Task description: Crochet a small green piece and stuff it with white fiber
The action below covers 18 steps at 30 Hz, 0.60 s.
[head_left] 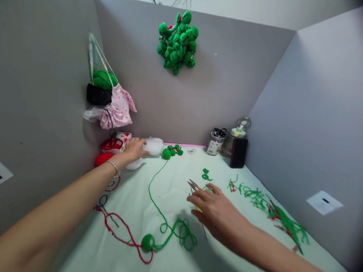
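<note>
My left hand reaches to the back left, fingers apart at the edge of a clump of white stuffing. My right hand hovers palm down, fingers spread, over scissors whose blades show past the fingers. Under that hand a bit of yellow and a thin metal shaft show, partly hidden. Between my arms lies a small green crocheted ball with a red yarn loop and loose green yarn. A strand runs back to a green yarn ball.
Green yarn scraps lie along the right side. A dark phone, a bottle and a tin stand at the back right. Red yarn sits at the left wall. Green crocheted pieces and a pink bag hang above.
</note>
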Each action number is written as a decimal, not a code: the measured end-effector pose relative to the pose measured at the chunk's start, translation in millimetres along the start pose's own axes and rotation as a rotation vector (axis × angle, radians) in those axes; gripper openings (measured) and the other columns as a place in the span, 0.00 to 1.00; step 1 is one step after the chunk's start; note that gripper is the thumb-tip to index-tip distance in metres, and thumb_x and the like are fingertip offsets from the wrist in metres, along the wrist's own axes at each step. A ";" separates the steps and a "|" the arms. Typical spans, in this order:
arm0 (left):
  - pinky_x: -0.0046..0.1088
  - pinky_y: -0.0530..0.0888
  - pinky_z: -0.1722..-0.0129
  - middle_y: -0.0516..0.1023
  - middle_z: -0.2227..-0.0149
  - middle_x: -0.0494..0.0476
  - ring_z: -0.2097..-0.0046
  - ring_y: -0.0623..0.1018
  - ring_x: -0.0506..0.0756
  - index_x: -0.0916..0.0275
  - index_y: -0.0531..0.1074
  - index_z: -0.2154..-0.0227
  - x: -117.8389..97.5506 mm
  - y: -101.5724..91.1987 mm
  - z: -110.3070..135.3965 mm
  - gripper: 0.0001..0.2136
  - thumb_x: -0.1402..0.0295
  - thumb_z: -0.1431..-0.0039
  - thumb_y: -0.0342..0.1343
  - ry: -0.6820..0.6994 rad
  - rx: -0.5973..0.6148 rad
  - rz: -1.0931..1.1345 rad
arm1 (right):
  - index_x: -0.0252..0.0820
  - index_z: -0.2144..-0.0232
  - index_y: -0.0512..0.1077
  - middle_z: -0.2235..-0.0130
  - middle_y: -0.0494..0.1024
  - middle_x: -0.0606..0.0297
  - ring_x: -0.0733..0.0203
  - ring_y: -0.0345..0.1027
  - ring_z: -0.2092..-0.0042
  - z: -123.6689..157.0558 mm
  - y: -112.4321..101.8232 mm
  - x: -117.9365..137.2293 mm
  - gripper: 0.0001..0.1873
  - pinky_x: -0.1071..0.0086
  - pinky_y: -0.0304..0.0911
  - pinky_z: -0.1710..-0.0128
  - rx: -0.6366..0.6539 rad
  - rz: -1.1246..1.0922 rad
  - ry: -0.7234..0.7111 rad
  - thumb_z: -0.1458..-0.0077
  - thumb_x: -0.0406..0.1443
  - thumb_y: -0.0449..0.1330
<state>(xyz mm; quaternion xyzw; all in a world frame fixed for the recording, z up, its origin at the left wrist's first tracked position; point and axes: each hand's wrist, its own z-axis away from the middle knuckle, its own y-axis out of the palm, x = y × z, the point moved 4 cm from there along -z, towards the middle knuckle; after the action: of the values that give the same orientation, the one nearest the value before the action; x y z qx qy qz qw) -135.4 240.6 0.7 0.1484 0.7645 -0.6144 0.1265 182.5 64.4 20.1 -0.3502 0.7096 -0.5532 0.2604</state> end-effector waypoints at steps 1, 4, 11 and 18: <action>0.49 0.80 0.48 0.76 0.41 0.64 0.46 0.80 0.63 0.61 0.73 0.42 0.9 4.8 -7.3 0.18 0.62 0.31 0.61 0.008 -0.011 -0.018 | 0.45 0.57 0.77 0.60 0.84 0.56 0.47 0.79 0.60 -13.2 -2.5 -13.1 0.10 0.48 0.62 0.47 0.030 0.033 0.008 0.39 0.28 0.64; 0.49 0.80 0.48 0.76 0.41 0.64 0.46 0.80 0.63 0.62 0.73 0.42 4.7 16.7 -24.2 0.19 0.61 0.31 0.61 0.051 -0.029 -0.066 | 0.42 0.56 0.78 0.58 0.85 0.52 0.44 0.78 0.56 -63.1 -6.1 -44.5 0.08 0.48 0.63 0.49 0.095 0.053 0.021 0.36 0.30 0.62; 0.48 0.80 0.48 0.77 0.42 0.63 0.47 0.80 0.62 0.60 0.74 0.43 18.7 35.7 -39.2 0.17 0.62 0.30 0.60 0.205 0.019 -0.113 | 0.36 0.40 0.70 0.43 0.79 0.46 0.46 0.73 0.42 -194.1 35.2 -55.5 0.22 0.54 0.67 0.43 0.017 0.030 0.013 0.35 0.30 0.63; 0.48 0.80 0.49 0.77 0.42 0.63 0.47 0.80 0.62 0.61 0.74 0.43 23.9 37.1 -39.6 0.16 0.62 0.30 0.60 0.302 0.047 -0.046 | 0.40 0.42 0.72 0.42 0.76 0.55 0.50 0.76 0.46 -282.8 111.0 -65.6 0.20 0.50 0.75 0.47 0.034 0.062 0.103 0.32 0.42 0.64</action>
<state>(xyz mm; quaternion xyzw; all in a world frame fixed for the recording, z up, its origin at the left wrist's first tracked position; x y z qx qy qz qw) -143.7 288.5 -33.4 0.2246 0.7634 -0.6055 -0.0073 -14.1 302.2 -17.2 -0.2948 0.7231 -0.5741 0.2463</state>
